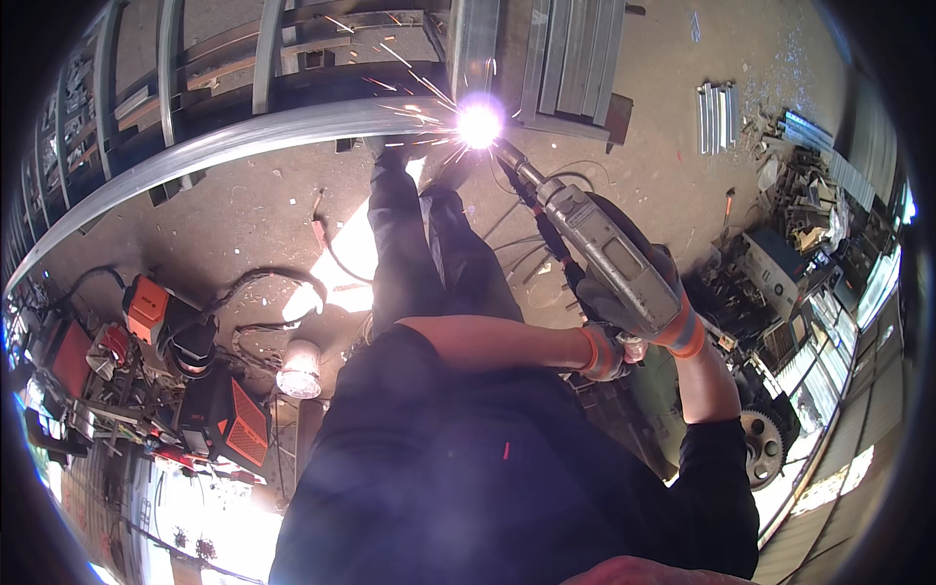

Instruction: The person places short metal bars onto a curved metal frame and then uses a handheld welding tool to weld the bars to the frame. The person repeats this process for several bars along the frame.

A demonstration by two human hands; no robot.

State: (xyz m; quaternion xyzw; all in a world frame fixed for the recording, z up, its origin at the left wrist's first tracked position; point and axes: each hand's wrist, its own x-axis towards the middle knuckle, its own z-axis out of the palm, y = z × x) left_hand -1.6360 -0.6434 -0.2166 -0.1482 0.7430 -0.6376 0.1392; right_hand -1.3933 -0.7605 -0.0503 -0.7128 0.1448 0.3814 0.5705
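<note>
My right hand (603, 300), in a dark glove with an orange cuff, wraps round a grey welding gun (609, 249). The gun's nozzle points at a bright arc that throws sparks to the left. That glare sits where a long grey steel tube (292, 122) meets an upright-running steel tube (475, 44), and it hides the joint itself. My left arm crosses in front of my body. Its gloved left hand (606, 355) is closed just below the gun's rear end, but what its fingers hold is not clear.
A barred steel frame (168, 78) spans the far left, and stacked steel lengths (575, 58) lie right of the arc. Dark cables (526, 234) loop beside my legs. Orange-and-black machines (234, 419) and a white bucket (299, 369) stand at left. Scrap metal (804, 224) crowds the right.
</note>
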